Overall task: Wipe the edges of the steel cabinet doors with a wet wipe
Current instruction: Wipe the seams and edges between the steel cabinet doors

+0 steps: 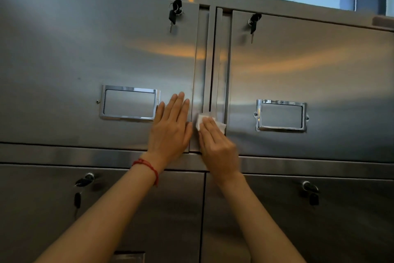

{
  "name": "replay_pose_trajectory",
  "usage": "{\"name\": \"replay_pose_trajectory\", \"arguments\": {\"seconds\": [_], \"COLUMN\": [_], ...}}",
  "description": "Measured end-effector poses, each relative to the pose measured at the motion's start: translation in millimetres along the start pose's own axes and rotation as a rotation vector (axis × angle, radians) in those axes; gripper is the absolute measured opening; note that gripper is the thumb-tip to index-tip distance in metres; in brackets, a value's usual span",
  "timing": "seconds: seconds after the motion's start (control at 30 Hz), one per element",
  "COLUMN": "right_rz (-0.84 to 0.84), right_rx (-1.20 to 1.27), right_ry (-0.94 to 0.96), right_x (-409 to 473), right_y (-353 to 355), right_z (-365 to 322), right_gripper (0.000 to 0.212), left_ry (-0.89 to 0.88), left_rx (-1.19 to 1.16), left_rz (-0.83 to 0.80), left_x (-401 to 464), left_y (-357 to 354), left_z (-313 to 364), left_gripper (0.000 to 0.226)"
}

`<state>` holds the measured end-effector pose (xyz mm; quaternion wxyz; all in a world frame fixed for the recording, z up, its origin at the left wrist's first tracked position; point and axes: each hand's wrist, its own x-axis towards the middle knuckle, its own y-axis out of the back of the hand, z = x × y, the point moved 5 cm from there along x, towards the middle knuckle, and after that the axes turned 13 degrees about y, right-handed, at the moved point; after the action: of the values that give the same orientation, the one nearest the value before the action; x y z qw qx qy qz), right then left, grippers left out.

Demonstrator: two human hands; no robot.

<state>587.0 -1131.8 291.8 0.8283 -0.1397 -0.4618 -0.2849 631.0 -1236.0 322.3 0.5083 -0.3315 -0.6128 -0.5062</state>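
Two upper steel cabinet doors face me, the left door [85,60] and the right door [309,75], with a vertical steel strip [210,60] between their edges. My left hand [171,126] lies flat with straight fingers on the left door, close to its right edge. My right hand [217,145] presses a white wet wipe [200,121] against the lower part of the strip between the doors. Most of the wipe is hidden under my fingers.
Keys hang from the locks near the top of both upper doors, the left lock's keys [175,14] and the right lock's keys [253,23]. Each door carries a chrome label frame [129,102]. Two lower doors [309,220] with keyed locks sit below a horizontal rail.
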Motion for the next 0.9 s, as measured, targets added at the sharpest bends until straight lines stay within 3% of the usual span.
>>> {"name": "replay_pose_trajectory", "arguments": {"seconds": [0.43, 0.9], "right_rz": [-0.035, -0.145], "right_rx": [0.029, 0.163], "right_ry": [0.067, 0.161], "right_x": [-43, -114], "right_y": [29, 55], "right_z": [-35, -85], "right_gripper": [0.040, 0.047], "left_ry": [0.047, 0.070], "left_rx": [-0.015, 0.011], "left_rz": [-0.069, -0.240], "left_x": [-85, -181], "left_y": [15, 22], "left_z": [2, 7], "left_gripper": [0.043, 0.048]}}
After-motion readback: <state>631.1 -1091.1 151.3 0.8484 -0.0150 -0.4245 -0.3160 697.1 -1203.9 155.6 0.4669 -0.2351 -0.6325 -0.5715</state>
